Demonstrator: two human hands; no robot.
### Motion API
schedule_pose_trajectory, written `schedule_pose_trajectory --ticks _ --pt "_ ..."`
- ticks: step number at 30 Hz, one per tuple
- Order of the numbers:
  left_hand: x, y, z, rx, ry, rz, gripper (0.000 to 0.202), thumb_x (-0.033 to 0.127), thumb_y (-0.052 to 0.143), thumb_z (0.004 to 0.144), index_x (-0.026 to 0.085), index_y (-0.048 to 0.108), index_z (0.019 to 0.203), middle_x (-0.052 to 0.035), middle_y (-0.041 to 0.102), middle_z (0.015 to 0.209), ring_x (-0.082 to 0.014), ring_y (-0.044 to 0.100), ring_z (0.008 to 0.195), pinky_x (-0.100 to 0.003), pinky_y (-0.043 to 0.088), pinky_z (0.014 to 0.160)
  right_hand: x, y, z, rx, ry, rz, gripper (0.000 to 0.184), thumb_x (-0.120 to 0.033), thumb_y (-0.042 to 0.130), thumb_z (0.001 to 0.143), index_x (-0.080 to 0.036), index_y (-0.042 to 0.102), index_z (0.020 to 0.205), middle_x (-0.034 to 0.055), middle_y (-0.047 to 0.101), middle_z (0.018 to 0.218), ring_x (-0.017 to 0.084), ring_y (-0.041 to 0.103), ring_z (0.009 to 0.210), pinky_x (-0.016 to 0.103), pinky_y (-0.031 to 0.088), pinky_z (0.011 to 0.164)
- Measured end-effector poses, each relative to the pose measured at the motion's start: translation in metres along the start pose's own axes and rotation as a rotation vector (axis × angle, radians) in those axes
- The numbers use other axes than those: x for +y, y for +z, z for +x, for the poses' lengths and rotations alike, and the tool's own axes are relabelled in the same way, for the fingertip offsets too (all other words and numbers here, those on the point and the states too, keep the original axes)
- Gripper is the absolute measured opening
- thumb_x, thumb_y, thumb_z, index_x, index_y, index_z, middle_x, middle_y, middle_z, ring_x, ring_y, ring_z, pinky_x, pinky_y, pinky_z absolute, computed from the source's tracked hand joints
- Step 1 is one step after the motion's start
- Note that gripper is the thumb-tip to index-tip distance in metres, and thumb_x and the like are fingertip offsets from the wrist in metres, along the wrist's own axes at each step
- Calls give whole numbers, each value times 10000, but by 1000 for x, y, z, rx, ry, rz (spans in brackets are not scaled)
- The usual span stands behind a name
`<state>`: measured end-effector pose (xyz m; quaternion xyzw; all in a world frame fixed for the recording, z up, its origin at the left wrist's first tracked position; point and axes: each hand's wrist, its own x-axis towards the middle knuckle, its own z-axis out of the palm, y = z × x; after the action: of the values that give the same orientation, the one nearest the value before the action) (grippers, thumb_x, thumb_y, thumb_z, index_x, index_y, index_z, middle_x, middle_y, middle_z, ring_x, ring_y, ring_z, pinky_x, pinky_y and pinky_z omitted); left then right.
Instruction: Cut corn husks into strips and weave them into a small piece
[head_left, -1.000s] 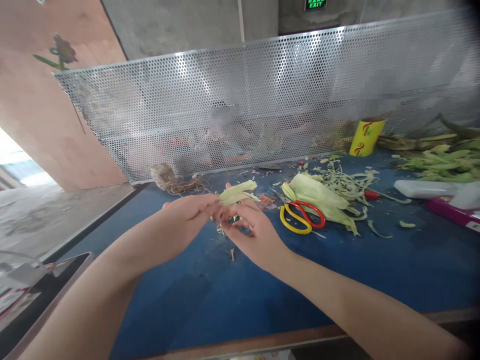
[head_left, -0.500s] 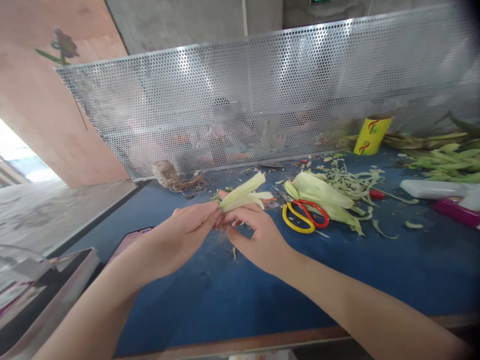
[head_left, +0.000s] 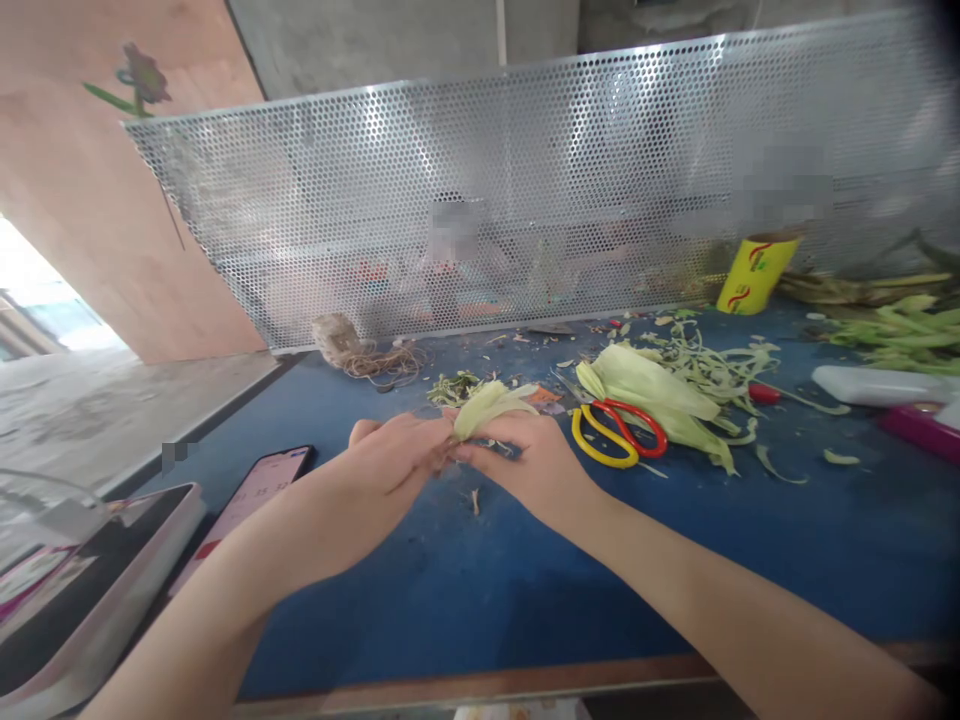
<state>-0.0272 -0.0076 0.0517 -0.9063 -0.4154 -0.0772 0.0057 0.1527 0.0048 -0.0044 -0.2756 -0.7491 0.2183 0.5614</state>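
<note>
A pale green piece of corn husk (head_left: 491,405) stands up from between my two hands, its fanned end leaning right. My left hand (head_left: 401,452) is closed around its lower end, fingers pointing right. Thumb and fingers of my right hand (head_left: 529,452) pinch it from the other side, fingertips meeting the left ones. The base of the husk is hidden by my fingers. Right of my hands lie scissors (head_left: 651,420) with one red and one yellow handle, and behind them larger husk leaves (head_left: 660,385).
Shredded husk strips (head_left: 716,360) and scraps litter the blue table (head_left: 420,610). A twine ball (head_left: 337,340) lies at the back left, a phone (head_left: 262,485) near my left forearm. A yellow roll (head_left: 757,275) stands before the perforated metal screen (head_left: 525,200). A white-handled tool (head_left: 874,385) lies right.
The husk pieces stood apart and pointed up to the right; now they are bunched lower and bent over. My hands stay together, and the view has shifted slightly.
</note>
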Motion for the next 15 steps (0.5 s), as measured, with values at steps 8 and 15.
schedule_pose_trajectory --ticks 8,15 --pt "-3 1 -2 1 37 -150 263 254 295 854 246 546 930 -11 577 829 -151 540 785 -242 422 687 0 0 -1 -115 124 174 96 -254 588 762 -253 684 759 -8 661 922 152 573 948 310 427 865" --pt "19 -13 12 -62 -3 -492 270 243 274 859 195 492 706 29 545 726 -95 509 685 -165 407 641 -1 4 -3 -119 243 437 135 -288 573 767 -266 684 694 -6 628 1018 175 550 995 314 483 776"
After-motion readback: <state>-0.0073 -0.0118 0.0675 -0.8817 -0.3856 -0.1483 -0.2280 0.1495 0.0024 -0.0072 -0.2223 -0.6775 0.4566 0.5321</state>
